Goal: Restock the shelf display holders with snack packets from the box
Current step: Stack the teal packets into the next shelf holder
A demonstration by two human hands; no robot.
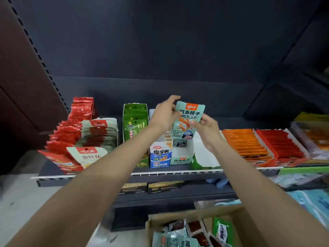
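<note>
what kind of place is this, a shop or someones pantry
Most likely a small shop aisle: a dark shelf with rows of snack packets in display holders, and a cardboard restock box below.

left hand (164,115): raised, pinching | right hand (207,127): raised, pinching

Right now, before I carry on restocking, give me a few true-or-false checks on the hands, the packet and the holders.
1. Both hands hold the mint-green packet. True.
2. The packet already sits inside the mint-green holder. False: it is held above it.
3. The cardboard box below is empty. False: packets lie in it.
4. Orange packets fill a tray right of the hands. True.
5. The left hand rests on the red packets. False: it grips the packet's left edge.
</note>
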